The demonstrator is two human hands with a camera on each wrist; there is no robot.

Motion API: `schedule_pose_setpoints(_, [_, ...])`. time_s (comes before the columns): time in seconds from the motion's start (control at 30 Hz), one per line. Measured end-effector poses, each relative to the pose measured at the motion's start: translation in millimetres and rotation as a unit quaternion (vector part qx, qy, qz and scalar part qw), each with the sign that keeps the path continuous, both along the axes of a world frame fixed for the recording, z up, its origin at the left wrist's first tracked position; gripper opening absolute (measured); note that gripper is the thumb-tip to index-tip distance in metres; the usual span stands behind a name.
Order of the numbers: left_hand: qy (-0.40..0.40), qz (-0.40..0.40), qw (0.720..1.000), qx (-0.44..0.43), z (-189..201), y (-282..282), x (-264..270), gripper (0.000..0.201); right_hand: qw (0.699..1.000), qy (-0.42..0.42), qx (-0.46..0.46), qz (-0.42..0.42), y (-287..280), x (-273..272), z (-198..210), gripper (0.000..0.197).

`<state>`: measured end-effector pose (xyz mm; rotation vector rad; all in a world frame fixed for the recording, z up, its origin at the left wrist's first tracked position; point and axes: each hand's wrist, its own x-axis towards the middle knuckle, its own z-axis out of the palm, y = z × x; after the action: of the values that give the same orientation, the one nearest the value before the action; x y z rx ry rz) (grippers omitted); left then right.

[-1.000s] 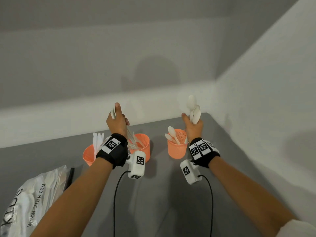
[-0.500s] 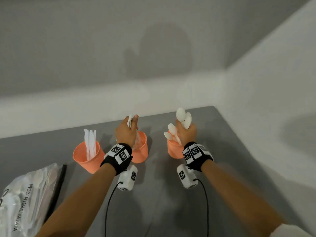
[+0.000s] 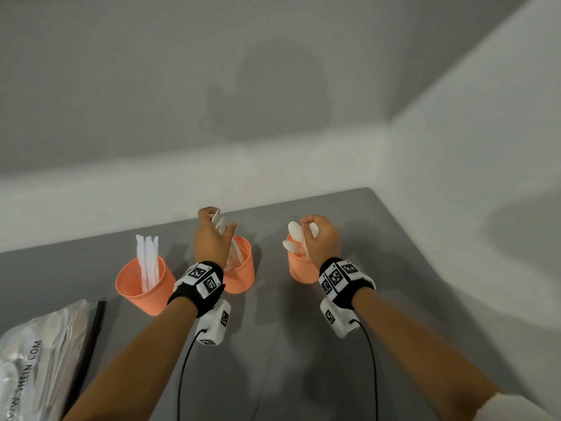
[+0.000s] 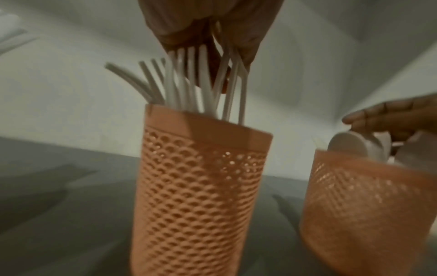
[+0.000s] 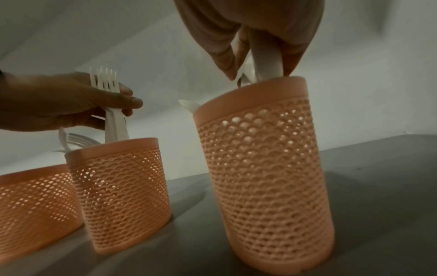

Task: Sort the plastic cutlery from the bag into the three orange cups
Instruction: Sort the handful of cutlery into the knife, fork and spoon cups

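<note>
Three orange mesh cups stand in a row on the grey table [image 3: 273,344]. The left cup [image 3: 142,287] holds white knives [image 3: 147,259]. Over the middle cup [image 3: 241,275] my left hand [image 3: 212,238] pinches a bunch of white forks [image 5: 106,84], handles down inside the cup [image 4: 201,186]. My right hand [image 3: 321,238] grips white spoons [image 3: 296,230] with their handles lowered into the right cup [image 3: 299,270], seen close up as the near cup [image 5: 264,168] in the right wrist view. More forks [image 4: 146,82] lean in the middle cup.
The clear plastic bag [image 3: 39,360] with printed lettering and remaining white cutlery lies at the table's front left. White walls close off the table at the back and right. Cables hang from both wrist cameras over the table's middle.
Both hands have come down from above the cups. The forks' and spoons' handles now reach into the middle and right cups.
</note>
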<state>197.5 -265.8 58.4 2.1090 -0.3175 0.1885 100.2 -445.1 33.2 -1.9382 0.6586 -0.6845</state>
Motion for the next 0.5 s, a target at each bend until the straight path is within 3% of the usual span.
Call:
schedule_pose_setpoints(0.13, [-0.047,-0.053,0.989,0.132,-7,8,-2,0.045,0.996,0.008,-0.085,0.019,-1,-1,-4,0.029])
schedule_pose_setpoints(0.27, [-0.07,-0.098,0.969,0.215,-9,8,-2,0.027,0.982,0.034,-0.18,0.038,4,1,1,0.044])
schedule_pose_setpoints(0.4, [-0.083,-0.148,0.937,0.304,-16,7,-2,0.079,0.945,0.16,-0.273,0.088,5,4,5,0.078])
schedule_pose_setpoints(0.5, [-0.07,-0.179,0.92,0.341,-13,8,-3,0.098,0.917,0.254,-0.293,0.097,5,5,13,0.066])
